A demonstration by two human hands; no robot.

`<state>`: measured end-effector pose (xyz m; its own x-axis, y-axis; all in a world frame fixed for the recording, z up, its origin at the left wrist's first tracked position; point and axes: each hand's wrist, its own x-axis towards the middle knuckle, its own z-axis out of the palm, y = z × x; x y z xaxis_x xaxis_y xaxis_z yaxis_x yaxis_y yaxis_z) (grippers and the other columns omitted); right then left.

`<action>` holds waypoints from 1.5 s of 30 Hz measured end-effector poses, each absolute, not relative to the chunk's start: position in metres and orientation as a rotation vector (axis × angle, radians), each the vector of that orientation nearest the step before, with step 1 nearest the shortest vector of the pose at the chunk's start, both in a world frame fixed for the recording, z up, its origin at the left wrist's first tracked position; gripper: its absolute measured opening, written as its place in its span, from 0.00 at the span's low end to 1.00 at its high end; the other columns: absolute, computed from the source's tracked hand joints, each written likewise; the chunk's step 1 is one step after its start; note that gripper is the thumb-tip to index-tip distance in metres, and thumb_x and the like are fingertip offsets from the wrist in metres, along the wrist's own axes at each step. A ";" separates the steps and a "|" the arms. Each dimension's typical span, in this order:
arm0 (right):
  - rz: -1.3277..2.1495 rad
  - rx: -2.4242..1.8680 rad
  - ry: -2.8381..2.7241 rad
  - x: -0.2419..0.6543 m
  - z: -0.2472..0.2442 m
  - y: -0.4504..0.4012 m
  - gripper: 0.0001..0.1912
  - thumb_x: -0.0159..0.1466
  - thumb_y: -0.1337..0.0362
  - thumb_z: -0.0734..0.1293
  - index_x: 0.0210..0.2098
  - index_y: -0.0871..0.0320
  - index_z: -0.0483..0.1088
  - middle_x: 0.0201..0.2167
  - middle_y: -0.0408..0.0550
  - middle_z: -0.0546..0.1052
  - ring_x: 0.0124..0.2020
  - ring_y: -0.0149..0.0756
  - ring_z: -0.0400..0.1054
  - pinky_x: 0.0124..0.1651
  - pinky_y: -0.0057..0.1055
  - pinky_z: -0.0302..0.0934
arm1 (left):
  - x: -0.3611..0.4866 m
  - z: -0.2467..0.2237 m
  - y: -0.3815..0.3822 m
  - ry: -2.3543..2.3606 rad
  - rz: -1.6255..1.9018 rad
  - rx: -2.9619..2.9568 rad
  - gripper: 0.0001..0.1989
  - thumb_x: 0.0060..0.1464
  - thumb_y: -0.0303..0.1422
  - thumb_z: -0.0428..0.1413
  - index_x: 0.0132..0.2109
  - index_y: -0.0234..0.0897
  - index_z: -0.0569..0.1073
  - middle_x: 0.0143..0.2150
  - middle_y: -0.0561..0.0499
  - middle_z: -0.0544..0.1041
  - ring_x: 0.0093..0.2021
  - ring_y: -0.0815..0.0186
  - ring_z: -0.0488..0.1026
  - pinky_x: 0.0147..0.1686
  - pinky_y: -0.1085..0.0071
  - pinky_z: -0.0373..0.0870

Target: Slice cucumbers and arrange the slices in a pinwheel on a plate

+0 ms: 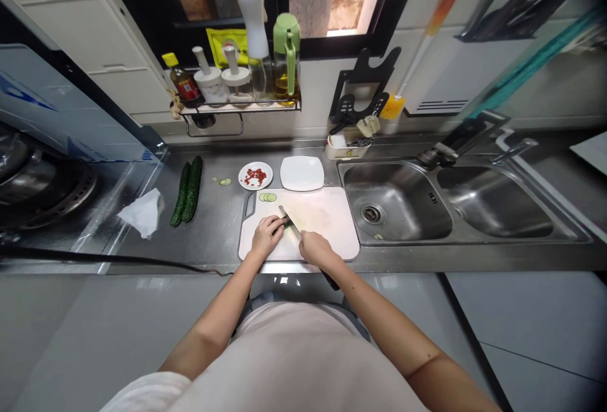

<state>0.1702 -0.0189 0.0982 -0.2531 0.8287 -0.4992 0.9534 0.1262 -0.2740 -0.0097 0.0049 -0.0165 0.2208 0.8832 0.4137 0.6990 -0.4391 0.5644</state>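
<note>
A white cutting board (332, 229) lies on the counter in front of me. My left hand (268, 235) is closed over a short dark green piece of cucumber (288, 224), its fingers covering most of it. In my right hand (315, 249) is a kitchen knife (291, 217), gripped by the handle, its blade slanting across beside the left fingertips. Whether the edge touches the cucumber, I cannot tell. Several thin cucumber slices (268, 197) overlap at the board's upper left. Behind the board stand a white square plate (302, 173) and a small round plate (243, 179) with chopped red bits.
Two whole cucumbers (192, 189) lie left of the board, near a crumpled white tissue (143, 212) and loose slices (224, 181). A double sink (398, 200) adjoins on the right. A rack (241, 107) of bottles and jars hangs behind. A dark cable (142, 257) runs along the front left.
</note>
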 end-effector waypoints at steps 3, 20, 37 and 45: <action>-0.808 1.777 2.164 0.166 0.098 -0.017 0.17 0.64 0.70 0.55 0.48 0.63 0.69 0.43 0.61 0.76 0.46 0.45 0.71 0.41 0.32 0.60 | -0.010 -0.017 0.005 1.493 1.026 2.242 0.12 0.60 0.32 0.52 0.48 0.42 0.76 0.45 0.48 0.75 0.46 0.64 0.70 0.49 0.64 0.68; -0.808 1.760 2.135 0.175 0.097 -0.029 0.15 0.65 0.69 0.56 0.47 0.62 0.69 0.42 0.60 0.77 0.44 0.43 0.72 0.40 0.31 0.60 | -0.010 -0.015 0.005 1.501 1.014 2.272 0.12 0.60 0.31 0.52 0.48 0.42 0.76 0.44 0.48 0.75 0.45 0.64 0.70 0.48 0.64 0.68; -0.805 1.752 2.109 0.175 0.095 -0.032 0.16 0.64 0.70 0.56 0.47 0.63 0.69 0.43 0.62 0.76 0.46 0.45 0.71 0.41 0.33 0.61 | -0.011 -0.019 0.006 1.490 1.039 2.261 0.12 0.59 0.32 0.53 0.48 0.43 0.76 0.45 0.48 0.75 0.45 0.63 0.70 0.48 0.63 0.68; -0.807 1.774 2.145 0.161 0.089 -0.015 0.17 0.63 0.71 0.56 0.47 0.63 0.70 0.45 0.60 0.76 0.46 0.43 0.71 0.42 0.31 0.61 | -0.011 -0.019 0.006 1.487 1.027 2.276 0.12 0.60 0.32 0.53 0.48 0.43 0.76 0.45 0.48 0.75 0.45 0.63 0.70 0.48 0.64 0.68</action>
